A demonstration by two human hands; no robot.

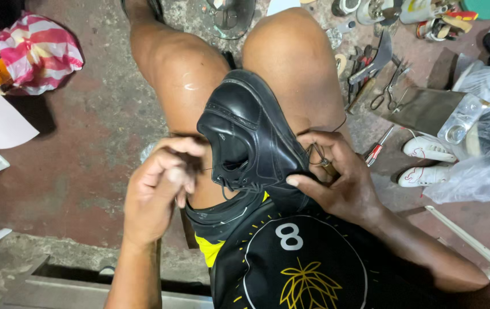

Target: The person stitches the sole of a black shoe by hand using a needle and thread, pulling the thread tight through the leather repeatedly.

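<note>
Hands [159, 189] grip glossy leather shoe [250, 137].

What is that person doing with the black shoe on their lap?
A person sits with a black leather shoe resting across their bare knees. The right hand grips the shoe's side, with dark thread looped at its fingers. The left hand is closed in a pinch beside the shoe's opening, and a thin thread appears to run from it to the shoe. On the floor to the right lie scissors, a screwdriver and a pair of white shoes.
</note>
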